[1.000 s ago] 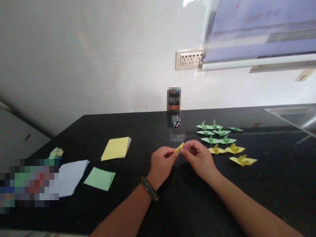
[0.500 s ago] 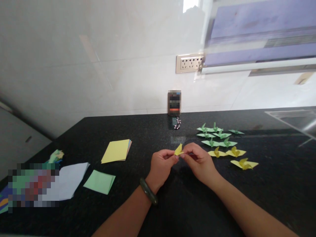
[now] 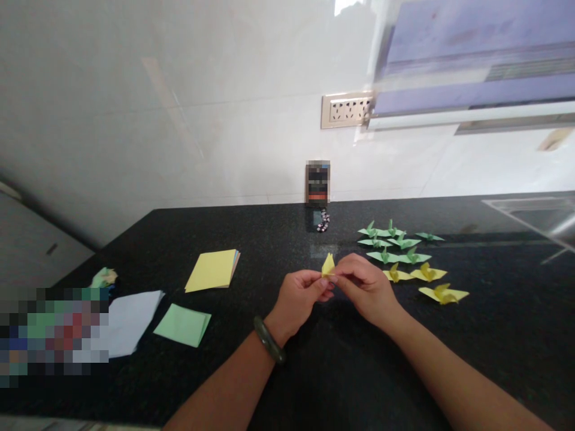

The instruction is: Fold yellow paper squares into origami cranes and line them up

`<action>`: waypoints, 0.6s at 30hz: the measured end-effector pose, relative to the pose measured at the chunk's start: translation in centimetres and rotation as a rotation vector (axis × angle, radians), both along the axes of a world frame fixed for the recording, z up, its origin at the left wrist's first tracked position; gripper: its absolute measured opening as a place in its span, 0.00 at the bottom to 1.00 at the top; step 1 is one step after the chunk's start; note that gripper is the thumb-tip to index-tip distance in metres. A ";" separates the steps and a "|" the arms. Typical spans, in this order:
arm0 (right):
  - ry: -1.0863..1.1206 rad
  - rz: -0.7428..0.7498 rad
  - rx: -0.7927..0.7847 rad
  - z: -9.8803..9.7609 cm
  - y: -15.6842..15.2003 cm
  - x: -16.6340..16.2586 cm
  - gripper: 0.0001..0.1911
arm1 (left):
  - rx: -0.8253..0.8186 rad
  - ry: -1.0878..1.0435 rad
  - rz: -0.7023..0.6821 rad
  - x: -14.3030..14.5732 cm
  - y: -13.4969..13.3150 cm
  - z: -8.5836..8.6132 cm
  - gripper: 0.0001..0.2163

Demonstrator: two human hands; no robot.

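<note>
A small folded yellow paper [image 3: 328, 264] stands upright between my two hands over the dark counter. My left hand [image 3: 300, 297] pinches its lower left side, thumb pressed on the paper; a dark green bangle [image 3: 269, 340] circles that wrist. From the right, my right hand [image 3: 366, 290] is closed on the paper's lower right edge, fingertips close to the left thumb. Beside the right hand lie several yellow paper cranes [image 3: 444, 294], and behind them several green paper cranes [image 3: 385, 257]. The fingers hide the bottom of the folded paper.
On the left lie a stack of yellow-topped paper squares [image 3: 211, 270], green paper squares [image 3: 183, 325] and white sheets [image 3: 135, 323]. A phone-like device [image 3: 317, 184], blurred out, leans on the wall with a beaded strap [image 3: 324, 220]. A metal-rimmed fixture [image 3: 539, 218] is at the far right.
The yellow paper has turned more upright between my fingertips. My hands remain in nearly the same place, and the fingers have shifted slightly. The view has tilted a little.
</note>
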State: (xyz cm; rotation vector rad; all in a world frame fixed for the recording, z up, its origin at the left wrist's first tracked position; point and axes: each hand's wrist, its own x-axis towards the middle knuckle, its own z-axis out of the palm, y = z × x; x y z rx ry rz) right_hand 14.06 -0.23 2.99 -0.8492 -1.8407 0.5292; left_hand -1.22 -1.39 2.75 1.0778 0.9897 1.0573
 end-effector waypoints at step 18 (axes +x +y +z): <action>-0.217 0.181 0.149 0.3 0.1 0.9 0.10 | -0.006 -0.090 -0.037 -0.5 0.2 0.2 0.11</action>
